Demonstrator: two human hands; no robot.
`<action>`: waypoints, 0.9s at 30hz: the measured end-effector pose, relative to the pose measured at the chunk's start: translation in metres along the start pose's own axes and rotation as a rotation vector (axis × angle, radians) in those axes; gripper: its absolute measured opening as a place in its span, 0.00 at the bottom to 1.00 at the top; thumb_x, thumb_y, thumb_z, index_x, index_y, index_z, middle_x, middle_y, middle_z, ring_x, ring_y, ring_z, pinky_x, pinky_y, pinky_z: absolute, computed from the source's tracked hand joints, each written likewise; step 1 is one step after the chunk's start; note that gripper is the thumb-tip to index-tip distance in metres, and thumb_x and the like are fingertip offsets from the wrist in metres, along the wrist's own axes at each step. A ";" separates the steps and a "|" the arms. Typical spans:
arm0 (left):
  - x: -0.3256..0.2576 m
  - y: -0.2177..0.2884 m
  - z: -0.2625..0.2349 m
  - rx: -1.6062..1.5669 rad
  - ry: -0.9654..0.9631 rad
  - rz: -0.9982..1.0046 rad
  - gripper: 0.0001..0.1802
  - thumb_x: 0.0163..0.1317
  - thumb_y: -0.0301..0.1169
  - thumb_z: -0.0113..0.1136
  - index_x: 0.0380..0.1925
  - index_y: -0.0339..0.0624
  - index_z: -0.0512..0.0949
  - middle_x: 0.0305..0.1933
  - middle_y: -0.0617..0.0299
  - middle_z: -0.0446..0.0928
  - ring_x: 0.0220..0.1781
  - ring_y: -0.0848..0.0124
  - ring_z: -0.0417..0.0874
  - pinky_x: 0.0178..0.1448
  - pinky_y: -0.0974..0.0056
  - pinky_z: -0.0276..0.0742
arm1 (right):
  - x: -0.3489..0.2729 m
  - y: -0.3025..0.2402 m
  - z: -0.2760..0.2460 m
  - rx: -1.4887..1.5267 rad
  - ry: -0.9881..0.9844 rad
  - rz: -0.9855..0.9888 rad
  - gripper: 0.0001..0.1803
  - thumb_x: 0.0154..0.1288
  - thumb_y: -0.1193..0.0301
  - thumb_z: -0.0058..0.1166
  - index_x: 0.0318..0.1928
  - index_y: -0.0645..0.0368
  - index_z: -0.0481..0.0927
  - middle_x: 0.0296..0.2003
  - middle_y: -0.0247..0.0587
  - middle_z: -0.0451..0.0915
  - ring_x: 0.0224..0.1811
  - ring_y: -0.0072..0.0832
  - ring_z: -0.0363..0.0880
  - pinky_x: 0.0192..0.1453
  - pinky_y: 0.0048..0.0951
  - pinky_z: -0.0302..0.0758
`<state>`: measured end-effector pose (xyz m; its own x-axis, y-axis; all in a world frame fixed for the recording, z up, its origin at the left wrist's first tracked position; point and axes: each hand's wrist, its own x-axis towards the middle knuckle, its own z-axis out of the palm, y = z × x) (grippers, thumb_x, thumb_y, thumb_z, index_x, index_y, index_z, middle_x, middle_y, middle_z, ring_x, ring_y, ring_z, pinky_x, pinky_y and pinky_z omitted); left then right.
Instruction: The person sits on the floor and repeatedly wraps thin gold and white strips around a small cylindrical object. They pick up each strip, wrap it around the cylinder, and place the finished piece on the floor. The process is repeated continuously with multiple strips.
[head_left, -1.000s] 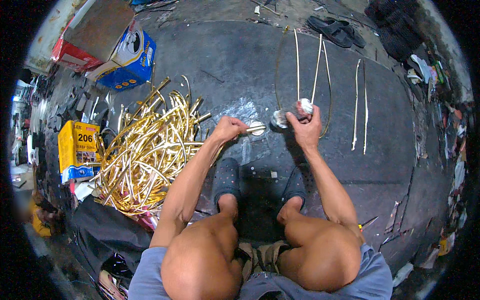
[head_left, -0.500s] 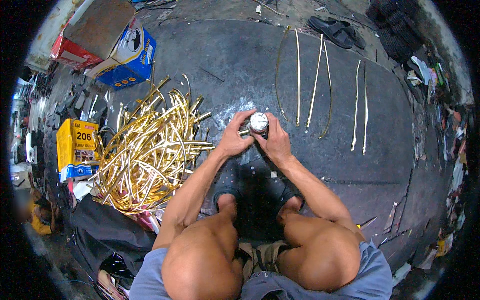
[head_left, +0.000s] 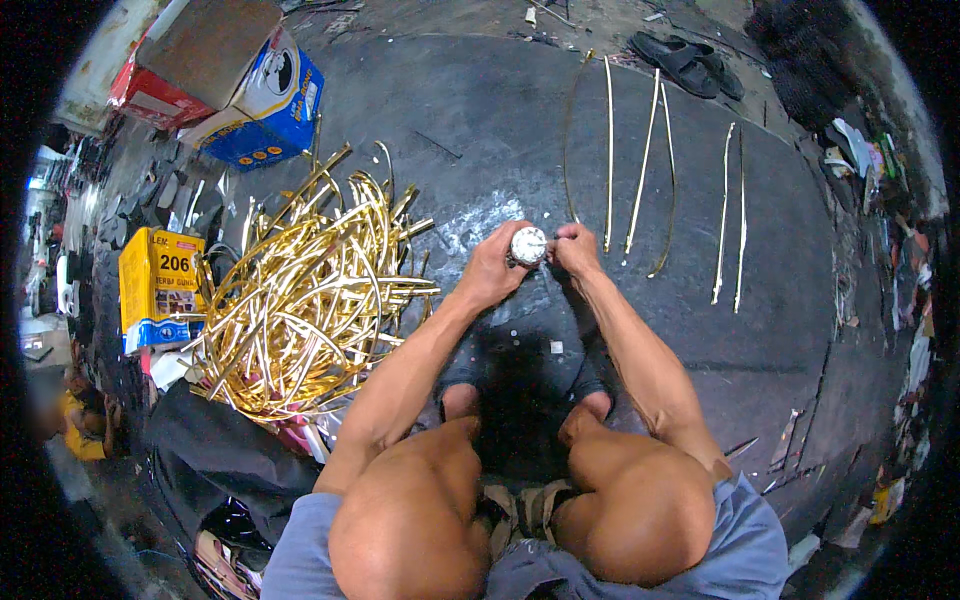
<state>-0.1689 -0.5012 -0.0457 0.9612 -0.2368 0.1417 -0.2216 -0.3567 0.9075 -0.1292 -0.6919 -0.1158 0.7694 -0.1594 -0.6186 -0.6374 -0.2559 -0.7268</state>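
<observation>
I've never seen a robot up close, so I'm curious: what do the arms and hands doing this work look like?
They are a person's, with no cables showing. The bare, ungloved left hand and bare, ungloved right hand show no visible watch or bracelet. The uncovered forearms are plain too; blue-grey cloth, apparently short sleeves, shows beyond the elbows.

A dark mat covers grey floor edged with scraps.

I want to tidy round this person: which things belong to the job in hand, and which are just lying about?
Likely in use:
- white-topped container, in the left hand
- pile of gold strips
- laid-out strips

Seemingly lying about:
- dark sandals
- blue-and-white carton
- yellow box
</observation>
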 end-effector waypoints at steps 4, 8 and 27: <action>0.002 0.000 0.000 0.043 0.013 0.060 0.28 0.52 0.20 0.69 0.55 0.39 0.75 0.50 0.48 0.81 0.55 0.48 0.84 0.56 0.53 0.80 | -0.020 -0.019 -0.026 0.501 -0.154 0.134 0.05 0.65 0.79 0.60 0.31 0.63 0.78 0.25 0.36 0.78 0.25 0.22 0.76 0.23 0.24 0.68; -0.001 0.001 -0.004 0.052 0.002 0.017 0.27 0.53 0.22 0.67 0.56 0.40 0.75 0.51 0.48 0.82 0.56 0.50 0.85 0.61 0.55 0.79 | -0.089 -0.081 -0.089 0.906 -0.260 0.114 0.03 0.71 0.78 0.56 0.38 0.64 0.77 0.26 0.33 0.74 0.24 0.21 0.72 0.24 0.21 0.67; 0.001 0.001 0.000 0.055 0.000 0.061 0.25 0.54 0.22 0.68 0.54 0.40 0.76 0.52 0.50 0.80 0.56 0.48 0.82 0.57 0.51 0.80 | -0.197 -0.304 -0.192 0.970 -0.509 -0.744 0.13 0.79 0.75 0.47 0.53 0.76 0.74 0.46 0.54 0.75 0.40 0.29 0.75 0.43 0.25 0.80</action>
<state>-0.1683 -0.5022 -0.0446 0.9456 -0.2599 0.1959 -0.2884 -0.3904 0.8743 -0.0784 -0.7661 0.2844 0.9801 0.1493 0.1308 -0.0082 0.6891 -0.7247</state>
